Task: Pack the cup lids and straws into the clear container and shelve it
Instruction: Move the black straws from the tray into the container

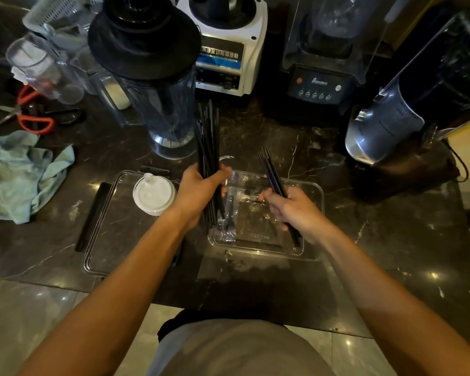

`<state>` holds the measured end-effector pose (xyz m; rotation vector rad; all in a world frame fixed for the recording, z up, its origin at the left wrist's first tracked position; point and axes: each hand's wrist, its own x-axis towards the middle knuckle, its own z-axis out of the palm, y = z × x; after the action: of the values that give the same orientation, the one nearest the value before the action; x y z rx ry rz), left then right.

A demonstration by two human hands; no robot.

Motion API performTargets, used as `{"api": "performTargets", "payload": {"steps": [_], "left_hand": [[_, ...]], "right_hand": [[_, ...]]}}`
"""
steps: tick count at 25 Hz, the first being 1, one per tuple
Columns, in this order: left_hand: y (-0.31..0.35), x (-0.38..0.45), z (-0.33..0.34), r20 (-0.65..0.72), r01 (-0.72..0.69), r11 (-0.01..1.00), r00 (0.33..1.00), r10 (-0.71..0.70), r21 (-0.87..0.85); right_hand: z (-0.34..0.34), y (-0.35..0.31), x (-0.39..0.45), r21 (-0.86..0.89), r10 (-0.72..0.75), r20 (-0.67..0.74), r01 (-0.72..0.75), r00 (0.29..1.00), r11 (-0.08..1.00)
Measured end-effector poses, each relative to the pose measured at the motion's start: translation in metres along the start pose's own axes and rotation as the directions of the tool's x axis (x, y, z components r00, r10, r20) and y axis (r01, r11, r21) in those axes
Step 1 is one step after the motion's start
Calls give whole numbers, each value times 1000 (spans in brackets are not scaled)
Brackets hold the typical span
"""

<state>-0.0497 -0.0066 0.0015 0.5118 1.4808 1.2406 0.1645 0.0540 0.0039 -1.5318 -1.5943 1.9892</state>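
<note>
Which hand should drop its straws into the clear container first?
Probably the right hand: its small straw bundle already hangs over the clear container. The left hand sits at its left edge.

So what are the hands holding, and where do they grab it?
Both hold black straws. The left hand grips a big bunch around its middle. The right hand grips a small bunch near its middle.

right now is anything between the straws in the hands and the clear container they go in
Nothing solid blocks the way. The left hand holds the big straw bundle and the right hand a smaller bundle, both directly over the open clear container. Only a crumpled clear wrapper lies inside it.
</note>
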Motion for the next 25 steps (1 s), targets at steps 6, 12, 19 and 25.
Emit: {"api": "performTargets", "payload": {"steps": [6,12,19,25], "left_hand": [[0,-9,19,65,-17,1000,998,17,0],[8,-7,25,73,43,998,997,-40,-37],[1,-6,19,108,131,938,989,-101,-322],[5,-3,21,-39,64,818,994,-105,-571]], "right_hand": [[40,-30,-3,146,49,99,-63,994,987],[49,-42,0,-69,73,140,-64,987,996],[45,-39,-4,-29,35,153,-31,988,999],[33,-10,-7,373,2,-66,23,998,928]]}}
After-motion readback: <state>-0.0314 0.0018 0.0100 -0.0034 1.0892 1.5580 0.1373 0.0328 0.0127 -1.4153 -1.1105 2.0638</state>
